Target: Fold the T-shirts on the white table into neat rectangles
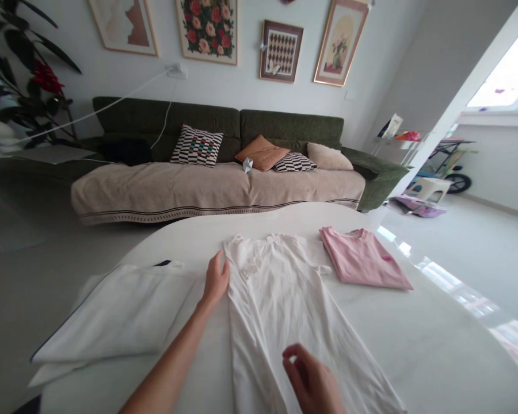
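Observation:
A white ruffle-necked garment [291, 299] lies spread lengthwise on the white table [418, 339]. Its left side is folded inward in a long strip, and a short sleeve shows on the right. At the upper part of that folded left edge rests my left hand [217, 280], fingers extended along the cloth. My right hand [311, 379] hovers over the lower middle of the garment, fingers curled toward the thumb; no cloth shows in them. A folded pink T-shirt [366, 259] lies right of the garment. Left of my left forearm is a folded white cloth [116, 316] with dark edging.
Beyond the table stands a green sofa [293, 129] with a beige cover [190, 192] and several cushions. A white cable [116, 102] runs from the wall to the left. On the floor at right are a white stool [429, 187] and a purple item [418, 206].

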The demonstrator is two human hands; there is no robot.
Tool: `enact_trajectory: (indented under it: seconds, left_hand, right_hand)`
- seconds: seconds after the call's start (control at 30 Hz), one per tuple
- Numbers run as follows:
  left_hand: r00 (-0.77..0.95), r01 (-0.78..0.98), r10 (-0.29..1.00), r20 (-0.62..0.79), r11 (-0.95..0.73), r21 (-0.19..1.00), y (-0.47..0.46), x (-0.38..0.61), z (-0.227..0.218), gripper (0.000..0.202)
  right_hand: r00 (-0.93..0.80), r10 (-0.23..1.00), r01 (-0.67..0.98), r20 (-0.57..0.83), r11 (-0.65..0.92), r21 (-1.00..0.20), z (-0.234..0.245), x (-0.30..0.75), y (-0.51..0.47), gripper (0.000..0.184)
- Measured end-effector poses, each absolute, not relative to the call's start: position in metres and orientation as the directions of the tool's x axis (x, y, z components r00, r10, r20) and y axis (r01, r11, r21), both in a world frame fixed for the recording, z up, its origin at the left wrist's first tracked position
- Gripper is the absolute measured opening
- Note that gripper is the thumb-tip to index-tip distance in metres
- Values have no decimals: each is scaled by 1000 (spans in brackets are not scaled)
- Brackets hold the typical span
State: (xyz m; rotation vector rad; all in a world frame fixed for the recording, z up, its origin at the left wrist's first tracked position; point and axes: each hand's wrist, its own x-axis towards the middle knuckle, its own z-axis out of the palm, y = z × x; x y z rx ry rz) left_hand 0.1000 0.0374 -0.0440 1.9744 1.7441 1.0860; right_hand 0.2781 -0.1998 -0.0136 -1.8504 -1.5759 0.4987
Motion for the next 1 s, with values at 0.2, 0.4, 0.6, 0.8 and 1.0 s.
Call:
enact_trajectory:
  seconds: [0.2, 0.4, 0.6, 0.8, 1.0]
  left_hand:
    - [42, 691, 935, 353, -282, 665, -70, 90, -71, 42]
    - [121, 727, 940, 319, -303, 616, -72, 97, -53, 40]
    - [107, 769, 938, 330, -289, 571, -74, 99, -51, 40]
    - [133, 808, 936, 327, -293, 512, -81, 102, -42, 46]
    - [172, 848, 946, 275, -284, 448, -83, 103, -35, 58]
  right_hand:
    - [176, 976, 793, 127, -65, -606, 34, 277, -47, 28]
    - [284, 959, 811, 1, -240, -534, 18, 253, 35, 23]
    - [373, 923, 787, -91, -367, -496, 6, 240, 49, 31]
    - [442, 894, 756, -70, -413, -508, 2, 249, 51, 28]
    - [443, 894, 745, -72, -412, -524, -10, 258, 48, 32]
